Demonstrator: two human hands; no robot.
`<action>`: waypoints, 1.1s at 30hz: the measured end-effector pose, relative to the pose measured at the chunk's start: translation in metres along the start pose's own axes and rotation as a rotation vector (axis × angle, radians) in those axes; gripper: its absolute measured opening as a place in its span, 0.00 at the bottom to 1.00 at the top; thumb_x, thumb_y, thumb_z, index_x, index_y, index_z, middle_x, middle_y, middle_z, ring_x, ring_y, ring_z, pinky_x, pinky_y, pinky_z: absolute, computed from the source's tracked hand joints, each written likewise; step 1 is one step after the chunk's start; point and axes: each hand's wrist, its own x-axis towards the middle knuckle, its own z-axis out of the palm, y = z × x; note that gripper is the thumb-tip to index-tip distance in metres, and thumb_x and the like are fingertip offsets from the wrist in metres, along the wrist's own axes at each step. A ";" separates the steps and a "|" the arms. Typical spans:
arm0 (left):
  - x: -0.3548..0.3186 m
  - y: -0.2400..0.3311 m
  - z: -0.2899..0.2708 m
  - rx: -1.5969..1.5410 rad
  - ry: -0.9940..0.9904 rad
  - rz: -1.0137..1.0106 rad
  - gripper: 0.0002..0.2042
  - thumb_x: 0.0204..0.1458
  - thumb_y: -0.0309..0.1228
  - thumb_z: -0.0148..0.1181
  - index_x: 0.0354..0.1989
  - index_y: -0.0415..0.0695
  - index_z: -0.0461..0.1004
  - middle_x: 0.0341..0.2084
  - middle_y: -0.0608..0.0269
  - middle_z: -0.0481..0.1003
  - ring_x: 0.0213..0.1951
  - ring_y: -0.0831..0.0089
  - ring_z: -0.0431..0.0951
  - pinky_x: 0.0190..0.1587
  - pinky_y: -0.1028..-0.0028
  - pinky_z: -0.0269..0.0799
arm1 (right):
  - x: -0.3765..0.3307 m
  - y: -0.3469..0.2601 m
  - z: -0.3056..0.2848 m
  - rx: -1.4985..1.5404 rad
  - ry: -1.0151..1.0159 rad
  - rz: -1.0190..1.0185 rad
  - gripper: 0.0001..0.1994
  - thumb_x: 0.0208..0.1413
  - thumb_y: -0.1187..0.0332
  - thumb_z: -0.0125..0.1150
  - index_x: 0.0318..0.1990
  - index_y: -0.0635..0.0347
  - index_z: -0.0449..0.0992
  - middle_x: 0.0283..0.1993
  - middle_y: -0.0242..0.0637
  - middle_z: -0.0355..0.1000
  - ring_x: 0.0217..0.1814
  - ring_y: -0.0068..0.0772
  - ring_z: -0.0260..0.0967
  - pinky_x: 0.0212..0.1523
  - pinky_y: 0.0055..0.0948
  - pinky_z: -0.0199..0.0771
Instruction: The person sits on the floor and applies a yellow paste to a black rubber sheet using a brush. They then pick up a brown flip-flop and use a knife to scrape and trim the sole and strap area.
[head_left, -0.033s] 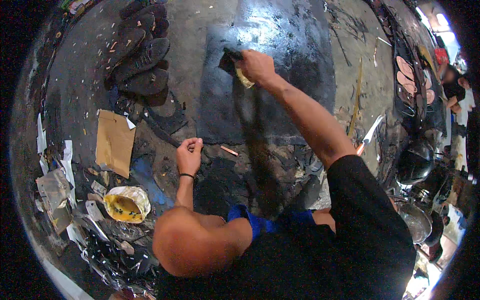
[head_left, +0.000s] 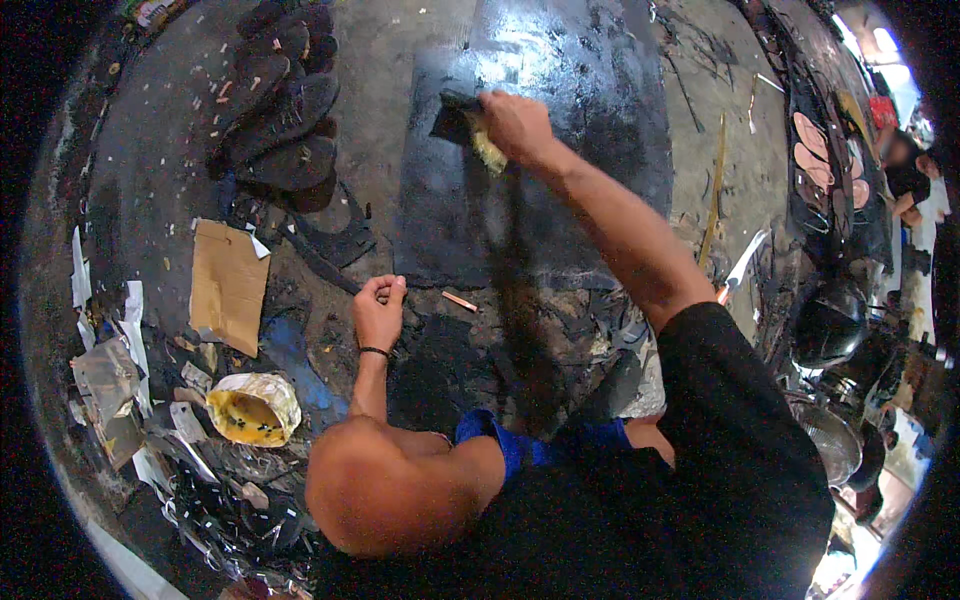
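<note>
My right hand (head_left: 515, 127) is closed round a brush (head_left: 488, 150) with a yellowish, glue-coloured end, its handle mostly hidden by my fingers. It is over the far part of a wide black rubber sheet (head_left: 440, 235) lying on the floor, shiny and wet-looking at the back. Beside the brush, a dark patch (head_left: 452, 120) may be part of the tool or its shadow. Off the sheet's near left corner, my left hand (head_left: 378, 312) hangs with fingers curled to the thumb; nothing shows in them. A dark band circles that wrist.
A pile of dark soles (head_left: 290, 160) lies at the far left, with a cardboard piece (head_left: 228, 285) nearer. A white tub with yellow glue (head_left: 258, 415) rests low left. An orange-handled knife (head_left: 742, 262) and pink sandals (head_left: 812, 155) lie right. Another person (head_left: 905, 185) is at the far right.
My right hand has shifted slightly toward the far side with the brush, whose yellowish end shows more broadly. My left hand has stayed in place.
</note>
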 end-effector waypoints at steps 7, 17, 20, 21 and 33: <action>0.002 -0.003 0.002 0.027 -0.016 -0.018 0.12 0.54 0.34 0.65 0.34 0.36 0.77 0.21 0.63 0.77 0.24 0.79 0.75 0.29 0.77 0.71 | -0.085 -0.010 0.007 0.220 -0.167 -0.334 0.17 0.49 0.71 0.57 0.50 0.51 0.73 0.43 0.38 0.75 0.46 0.47 0.73 0.44 0.46 0.74; 0.006 -0.008 0.004 0.032 0.008 0.053 0.13 0.54 0.35 0.64 0.34 0.36 0.78 0.24 0.63 0.78 0.27 0.78 0.77 0.33 0.75 0.73 | -0.194 -0.048 -0.039 0.474 -0.325 0.042 0.17 0.54 0.65 0.59 0.50 0.59 0.74 0.43 0.42 0.76 0.42 0.42 0.74 0.43 0.39 0.74; 0.005 -0.004 0.005 0.030 0.033 0.073 0.13 0.54 0.36 0.64 0.35 0.36 0.77 0.24 0.63 0.78 0.27 0.77 0.77 0.32 0.75 0.72 | -0.146 -0.016 -0.077 0.807 -0.129 0.409 0.16 0.58 0.59 0.56 0.43 0.64 0.76 0.41 0.47 0.77 0.42 0.46 0.75 0.44 0.42 0.73; 0.005 -0.004 0.001 0.028 0.047 0.071 0.13 0.54 0.36 0.64 0.35 0.36 0.77 0.24 0.63 0.78 0.27 0.77 0.76 0.32 0.75 0.72 | -0.120 -0.003 -0.097 0.891 -0.009 0.537 0.18 0.60 0.57 0.55 0.41 0.66 0.76 0.38 0.48 0.78 0.40 0.46 0.75 0.43 0.42 0.72; 0.007 -0.007 0.000 0.131 0.013 0.059 0.13 0.53 0.36 0.66 0.34 0.36 0.77 0.20 0.68 0.75 0.24 0.83 0.71 0.27 0.78 0.67 | -0.005 0.150 -0.027 -0.048 -0.169 0.098 0.17 0.55 0.67 0.55 0.53 0.51 0.72 0.47 0.43 0.74 0.46 0.54 0.73 0.43 0.46 0.75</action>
